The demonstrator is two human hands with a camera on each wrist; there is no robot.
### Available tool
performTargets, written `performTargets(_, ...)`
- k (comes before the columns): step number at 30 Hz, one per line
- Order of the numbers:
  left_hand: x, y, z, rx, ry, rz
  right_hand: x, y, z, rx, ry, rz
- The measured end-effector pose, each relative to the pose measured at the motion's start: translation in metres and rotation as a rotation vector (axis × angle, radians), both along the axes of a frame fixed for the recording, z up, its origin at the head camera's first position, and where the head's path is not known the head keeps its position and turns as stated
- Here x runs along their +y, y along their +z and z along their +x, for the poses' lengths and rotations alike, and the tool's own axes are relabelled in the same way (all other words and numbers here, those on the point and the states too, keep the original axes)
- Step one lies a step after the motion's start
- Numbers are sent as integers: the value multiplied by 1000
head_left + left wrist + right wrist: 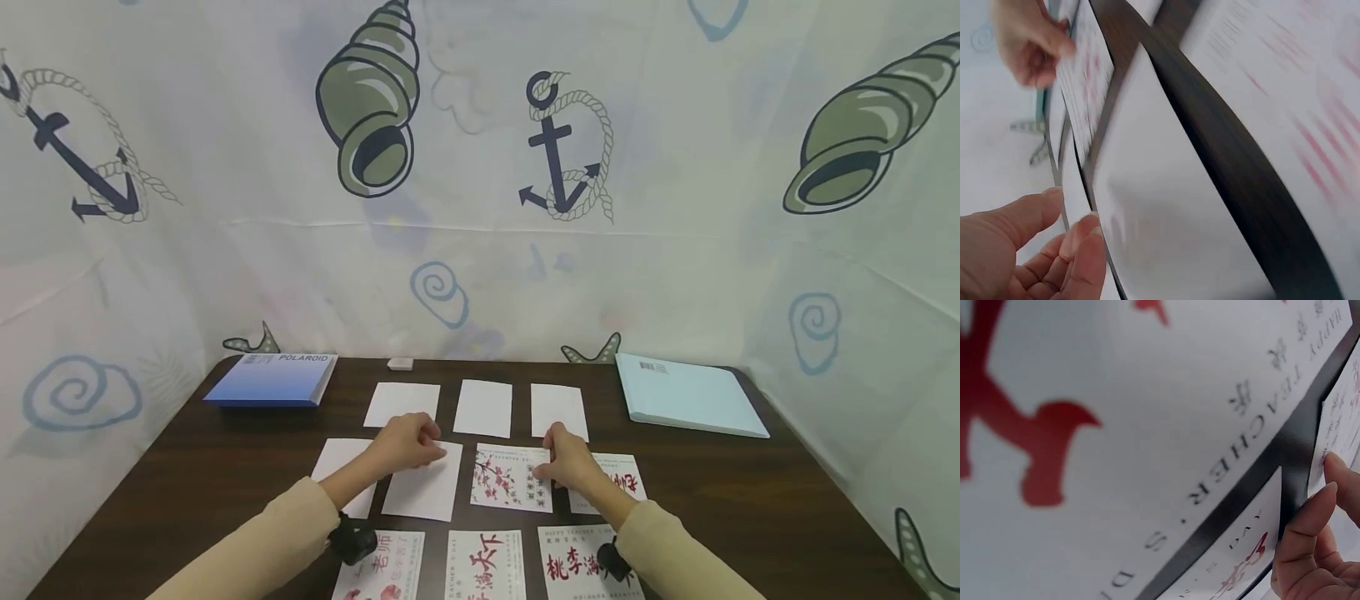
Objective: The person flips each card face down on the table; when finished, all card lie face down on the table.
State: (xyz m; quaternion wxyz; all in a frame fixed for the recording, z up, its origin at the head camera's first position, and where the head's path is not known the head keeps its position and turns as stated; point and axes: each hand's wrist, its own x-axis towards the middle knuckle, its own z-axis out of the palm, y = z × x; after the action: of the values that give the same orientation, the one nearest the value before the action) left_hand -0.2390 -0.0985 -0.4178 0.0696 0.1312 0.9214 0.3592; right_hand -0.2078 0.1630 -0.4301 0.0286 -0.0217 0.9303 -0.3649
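In the head view, my left hand [408, 442] is over the upper edge of a blank white card [423, 492]. The left wrist view shows its thumb apart from its curved fingers, whose tips are beside the card's edge. My right hand [573, 462] pinches the right edge of a card with red plum blossoms and dark characters [512, 477], thumb over the print. Partly under the right forearm lies a card with red characters [618, 477]. A second blank card [341, 467] lies left, partly behind the left forearm.
Three blank cards [483, 408] form the back row. Printed cards [485, 567] lie in front, one reading HAPPY TEACHER'S DAY [1222, 475]. A blue POLAROID box [273, 379] stands back left, a pale blue box [690, 396] back right, a small white block [401, 364] at the table's [750, 500] rear edge.
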Motion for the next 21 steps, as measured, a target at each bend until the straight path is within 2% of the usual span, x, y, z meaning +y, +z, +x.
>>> performTargets(3,24,-3,-5,-19,-66,43,3,1,2,-1,-6,14)
performTargets(7,45,-11,-10,23,-101,-3,2,-2,2,0,3,6)
performTargets(14,56,-14,-9,129,-84,-104,2,-4,1,7,20,-18)
performTargets(18,62,-12,-11,138,-72,-99,5,-4,1,19,20,-8)
performTargets(21,65,-10,-13,126,-80,-79,5,-5,3,75,17,22)
